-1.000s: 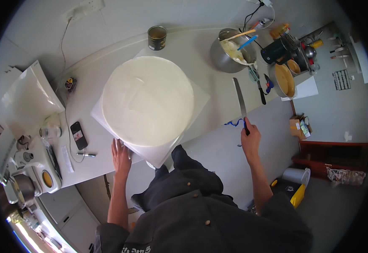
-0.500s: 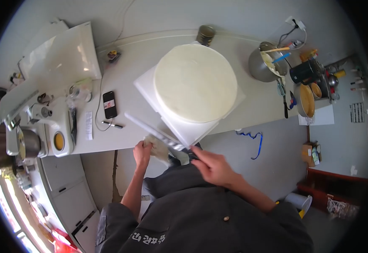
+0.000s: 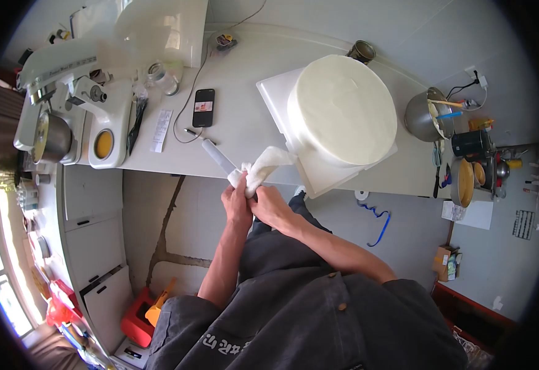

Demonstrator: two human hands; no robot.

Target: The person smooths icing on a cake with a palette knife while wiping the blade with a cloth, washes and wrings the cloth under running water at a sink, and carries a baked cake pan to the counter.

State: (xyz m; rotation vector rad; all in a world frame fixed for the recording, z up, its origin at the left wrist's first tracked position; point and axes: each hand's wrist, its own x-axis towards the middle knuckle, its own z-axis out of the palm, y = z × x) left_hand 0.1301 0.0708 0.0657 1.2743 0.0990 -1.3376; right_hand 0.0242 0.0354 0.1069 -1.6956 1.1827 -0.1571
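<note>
My left hand [image 3: 237, 202] is closed on a white cloth [image 3: 268, 164], which is folded around part of a long icing spatula [image 3: 219, 156]. The spatula's flat blade sticks out of the cloth toward the upper left. Close against it, my right hand [image 3: 270, 207] is closed at the spatula's handle end; the handle itself is mostly hidden by fingers and cloth. Beyond my hands, a tall round cake [image 3: 346, 111] with smooth white cream stands on a white square board [image 3: 275, 92] near the counter's front edge.
A phone [image 3: 203, 108] with a cable lies left of the cake, near a paper slip [image 3: 161, 131] and a glass jar [image 3: 162, 79]. A stand mixer [image 3: 53, 71] occupies the left end. Metal bowls [image 3: 420, 117] with tools stand right, and a tin [image 3: 362, 52] is behind the cake.
My hands have come together, and the cloth now wraps the spatula, which was apart from it before. My view has shifted left, so the cake appears farther right.
</note>
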